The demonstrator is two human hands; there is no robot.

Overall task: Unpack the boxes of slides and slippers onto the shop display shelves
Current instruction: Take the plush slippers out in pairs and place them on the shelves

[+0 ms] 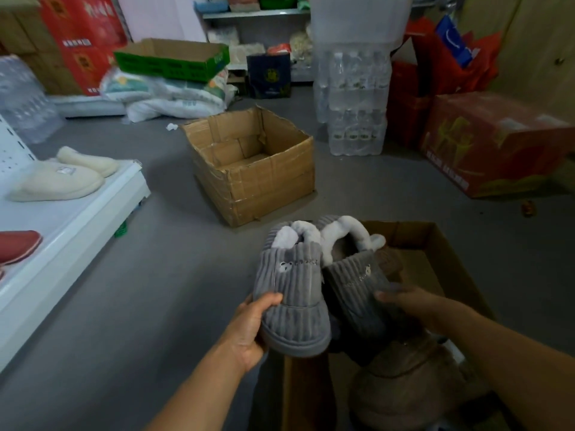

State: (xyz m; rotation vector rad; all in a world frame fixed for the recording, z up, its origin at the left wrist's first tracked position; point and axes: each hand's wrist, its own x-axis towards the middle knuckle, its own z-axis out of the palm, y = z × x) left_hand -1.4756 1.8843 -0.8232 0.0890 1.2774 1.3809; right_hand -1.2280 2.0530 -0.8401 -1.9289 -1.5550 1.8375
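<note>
My left hand [249, 331] grips the toe of a grey corduroy slipper [292, 284] with white fleece lining. My right hand [407, 303] holds its mate, a second grey slipper [357, 281], beside it. Both are held above an open cardboard box [435, 247] at the lower right. A brown fuzzy slipper [404, 387] lies in that box under my right arm. On the white display shelf [93, 213] at the left sit a pair of cream slippers [59, 178] and a red slipper [18, 245].
An open, empty cardboard box [258, 181] stands on the grey floor ahead. Stacked packs of water bottles [354, 98] and red cartons [494, 144] stand at the right. White sacks [174, 94] under a green tray box lie at the back left.
</note>
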